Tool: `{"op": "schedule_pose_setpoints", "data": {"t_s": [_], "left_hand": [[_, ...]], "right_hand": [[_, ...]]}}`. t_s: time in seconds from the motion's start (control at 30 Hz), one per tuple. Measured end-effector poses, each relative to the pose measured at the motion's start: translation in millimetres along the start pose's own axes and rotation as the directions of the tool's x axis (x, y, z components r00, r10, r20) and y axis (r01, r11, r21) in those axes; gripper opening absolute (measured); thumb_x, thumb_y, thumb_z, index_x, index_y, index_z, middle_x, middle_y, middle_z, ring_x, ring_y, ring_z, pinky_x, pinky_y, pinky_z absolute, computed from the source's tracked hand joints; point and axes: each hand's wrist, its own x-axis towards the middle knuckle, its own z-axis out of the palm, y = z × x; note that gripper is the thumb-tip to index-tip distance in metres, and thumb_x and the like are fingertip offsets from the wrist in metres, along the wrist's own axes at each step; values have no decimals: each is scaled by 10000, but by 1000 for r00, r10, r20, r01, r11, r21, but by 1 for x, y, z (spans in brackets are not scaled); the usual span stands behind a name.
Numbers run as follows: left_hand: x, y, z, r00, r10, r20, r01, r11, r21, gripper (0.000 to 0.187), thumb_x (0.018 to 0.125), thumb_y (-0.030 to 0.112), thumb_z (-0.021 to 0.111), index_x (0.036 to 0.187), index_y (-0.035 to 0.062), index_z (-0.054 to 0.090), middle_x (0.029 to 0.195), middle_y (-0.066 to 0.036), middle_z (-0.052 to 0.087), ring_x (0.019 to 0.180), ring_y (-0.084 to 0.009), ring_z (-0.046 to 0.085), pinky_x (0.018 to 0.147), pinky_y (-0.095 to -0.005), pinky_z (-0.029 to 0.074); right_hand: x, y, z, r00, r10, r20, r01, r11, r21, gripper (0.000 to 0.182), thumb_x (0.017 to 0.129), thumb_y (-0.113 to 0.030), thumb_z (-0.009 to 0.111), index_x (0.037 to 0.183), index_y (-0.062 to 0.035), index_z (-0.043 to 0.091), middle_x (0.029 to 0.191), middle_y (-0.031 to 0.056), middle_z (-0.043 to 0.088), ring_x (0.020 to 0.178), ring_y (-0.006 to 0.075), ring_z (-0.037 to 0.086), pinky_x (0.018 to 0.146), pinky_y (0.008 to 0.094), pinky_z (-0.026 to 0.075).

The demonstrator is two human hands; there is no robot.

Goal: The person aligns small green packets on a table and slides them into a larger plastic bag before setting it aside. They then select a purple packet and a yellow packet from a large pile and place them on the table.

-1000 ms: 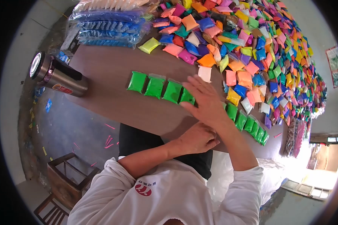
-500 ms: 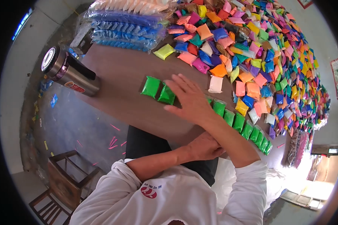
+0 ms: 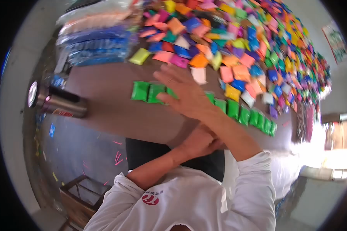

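Observation:
My right hand (image 3: 183,92) is open, fingers and thumb apart, just over a row of small green packets. Two green packets, the leftmost one (image 3: 140,91) and its neighbour (image 3: 155,93), lie side by side left of the thumb. Part of another green packet (image 3: 171,92) shows between my thumb and fingers. The row continues beyond my wrist with several green packets (image 3: 244,115). My left hand (image 3: 200,140) is closed below my right forearm, near the table edge; what its fingers hold, if anything, is hidden.
A large heap of multicoloured packets (image 3: 235,46) covers the table's far right. Clear-wrapped stacks of packets (image 3: 98,42) lie at the back left. A steel flask (image 3: 59,102) stands near the left edge of the brown table (image 3: 104,92). A wooden chair (image 3: 81,196) is below left.
The view has turned, shifting the heap leftward. The two leftmost green packets now sit closer together, and a third shows at my right hand. My left hand remains closed.

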Motion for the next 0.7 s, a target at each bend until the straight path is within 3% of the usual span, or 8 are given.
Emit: {"op": "schedule_pose_setpoints", "data": {"t_s": [0.13, 0.2, 0.23, 0.33, 0.43, 0.53, 0.63, 0.7], "left_hand": [[4, 7, -13, 985, -54, 165, 50, 998, 26, 158, 843, 158, 711, 729, 50, 689, 836, -101, 691, 896, -306, 654, 900, -439, 483], [4, 10, -6, 984, -39, 174, 32, 998, 46, 161, 841, 125, 720, 707, 55, 667, 832, -74, 695, 859, -285, 647, 903, -421, 483], [6, 13, -7, 984, -29, 173, 15, 996, 84, 160, 854, 124, 714, 724, 47, 659, 828, -76, 688, 841, -286, 638, 903, -425, 479], [7, 9, -2, 989, 64, 135, -81, 989, 123, 177, 876, 134, 707, 752, 33, 631, 836, -76, 673, 831, -294, 620, 908, -436, 466], [7, 10, 0, 982, 78, 175, -111, 976, 187, 187, 894, 140, 699, 775, 23, 615, 853, -77, 666, 847, -299, 615, 910, -440, 451], [6, 7, 2, 976, 23, 217, -74, 971, 229, 198, 887, 163, 715, 763, 36, 627, 866, -70, 670, 908, -309, 612, 961, -433, 445], [6, 11, 4, 980, 14, 197, -67, 962, 266, 217, 892, 160, 712, 751, 30, 611, 865, -74, 670, 900, -316, 610, 948, -434, 444], [6, 13, 4, 981, 22, 194, -74, 962, 264, 236, 913, 154, 694, 756, 14, 589, 854, -90, 654, 884, -311, 603, 914, -421, 443]], "right_hand": [[-100, -10, -134, 878, 235, -417, -297, 951, -89, 384, 921, -156, 713, 1286, -66, 637, 1247, 158, 671, 1134, 330, 658, 958, 388, 525], [-190, -19, -194, 599, 541, -590, -664, 748, 11, 291, 943, -95, 678, 1228, -39, 668, 1121, 112, 723, 999, 209, 701, 877, 323, 546], [-234, -25, -218, 520, 519, -678, -669, 741, 54, 235, 962, -81, 660, 1189, -25, 679, 1084, 60, 722, 951, 116, 675, 827, 281, 545], [-342, -73, -266, 124, 630, -766, -806, 514, 292, 196, 964, -87, 667, 1111, 40, 691, 964, 82, 725, 848, 131, 681, 764, 247, 544], [-412, -116, -270, -171, 744, -645, -794, 283, 538, 264, 976, -204, 656, 1062, 43, 694, 921, 104, 732, 772, 142, 682, 711, 250, 537], [-462, -120, -253, -175, 905, -389, -853, 58, 519, 281, 977, -246, 645, 1048, 19, 706, 891, 80, 729, 799, 132, 688, 714, 261, 530], [-489, -91, -240, -236, 926, -294, -947, -287, -143, 345, 903, -249, 653, 1142, -3, 695, 1024, 177, 740, 963, 316, 709, 860, 405, 544], [-527, -64, -232, -209, 898, -386, -920, -315, -234, 447, 862, -276, 676, 1225, -16, 659, 1144, 207, 704, 1085, 364, 661, 949, 431, 511]]}}
